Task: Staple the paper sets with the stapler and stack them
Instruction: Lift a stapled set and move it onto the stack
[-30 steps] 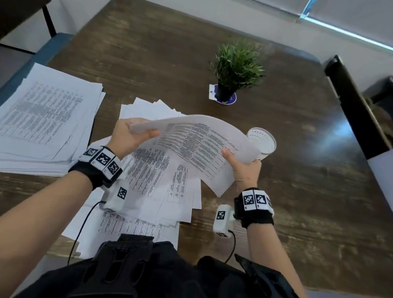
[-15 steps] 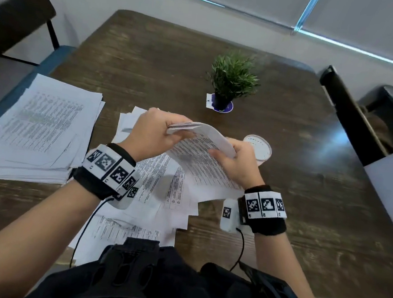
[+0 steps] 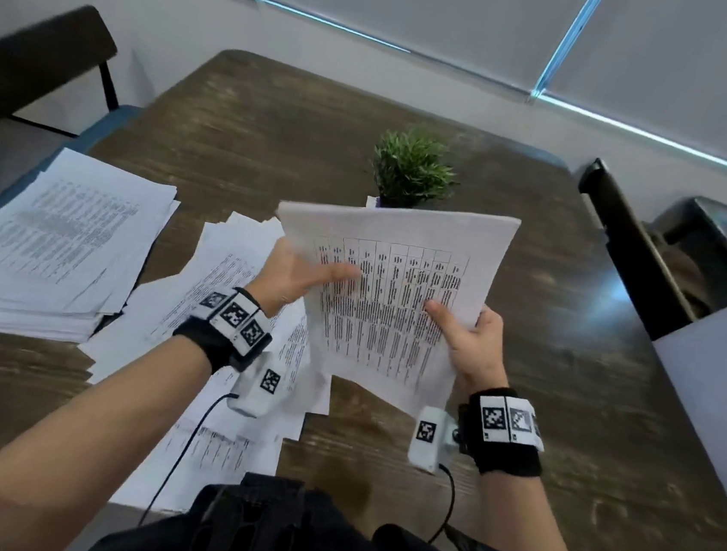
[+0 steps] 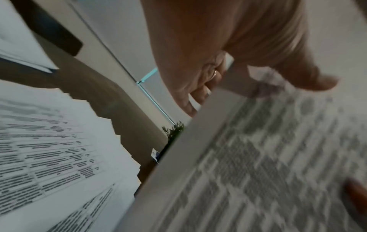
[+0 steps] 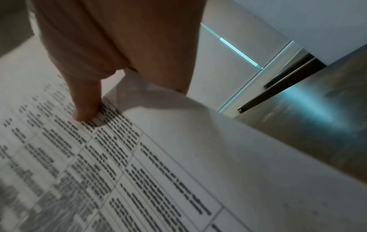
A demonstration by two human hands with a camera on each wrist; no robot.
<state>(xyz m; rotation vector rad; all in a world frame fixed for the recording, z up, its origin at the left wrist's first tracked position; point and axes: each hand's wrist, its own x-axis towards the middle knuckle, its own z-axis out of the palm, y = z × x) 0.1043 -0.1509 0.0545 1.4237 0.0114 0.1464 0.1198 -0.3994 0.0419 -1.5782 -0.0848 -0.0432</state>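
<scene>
I hold a set of printed sheets (image 3: 396,287) upright above the table, its table of text facing me. My left hand (image 3: 303,275) grips its left edge, thumb on the front and fingers behind. My right hand (image 3: 468,331) grips the right edge the same way. In the left wrist view the thumb lies on the paper set (image 4: 258,164); in the right wrist view the thumb presses the paper set (image 5: 139,164). Loose printed sheets (image 3: 215,304) lie spread under my left forearm. A thicker pile of papers (image 3: 51,242) sits at the left. No stapler shows.
A small potted plant (image 3: 411,170) stands mid-table behind the held sheets. The dark wooden table (image 3: 543,384) is bare on its right side. A dark chair (image 3: 625,240) stands at the right edge and another chair (image 3: 38,61) at the far left.
The curled sheets have been turned and raised upright, flattened out facing me. Both hands shifted to its side edges. The white round object near my right hand is now hidden.
</scene>
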